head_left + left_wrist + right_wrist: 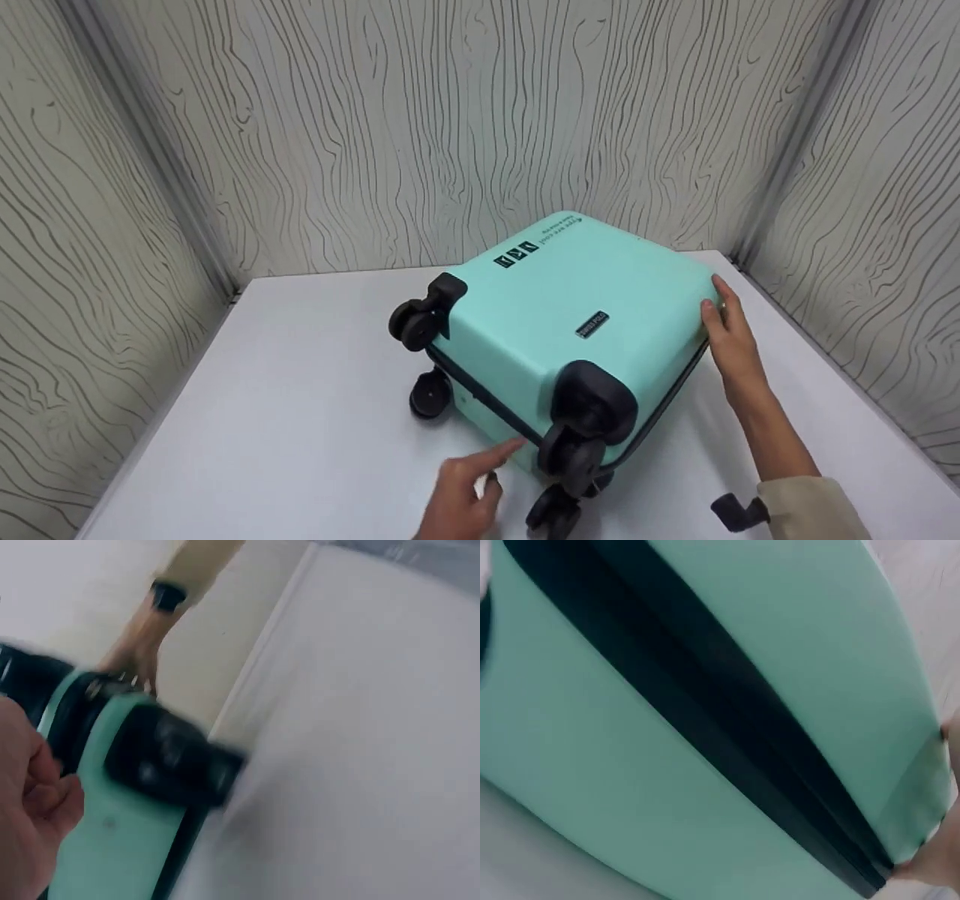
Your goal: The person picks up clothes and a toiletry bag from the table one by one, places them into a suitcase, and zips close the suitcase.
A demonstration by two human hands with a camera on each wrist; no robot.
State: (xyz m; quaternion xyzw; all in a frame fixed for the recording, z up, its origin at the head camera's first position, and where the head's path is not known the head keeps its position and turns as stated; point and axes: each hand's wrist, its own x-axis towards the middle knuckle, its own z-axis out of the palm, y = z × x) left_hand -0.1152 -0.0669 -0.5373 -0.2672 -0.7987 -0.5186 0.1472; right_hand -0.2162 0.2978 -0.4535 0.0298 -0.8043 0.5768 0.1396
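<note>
A mint-green hard-shell suitcase point(525, 315) lies on the white table, its wheel end toward me and the left. Black spinner wheels point(416, 326) stick out at its corners, and a dark zipper band point(705, 690) runs around its side. My right hand point(735, 352) grips the suitcase's right-hand corner, thumb and fingers spread around the edge. Near the front wheel is my left hand point(465, 495), index finger stretched toward the zipper seam, the others curled with nothing seen in them. Whether that fingertip touches the case I cannot tell. The left wrist view is blurred.
The white table point(300, 397) extends left and right of the suitcase. Panels with a wood-grain line pattern point(420, 127) stand behind it and on both sides. A dark strap end point(739, 512) shows at the right sleeve.
</note>
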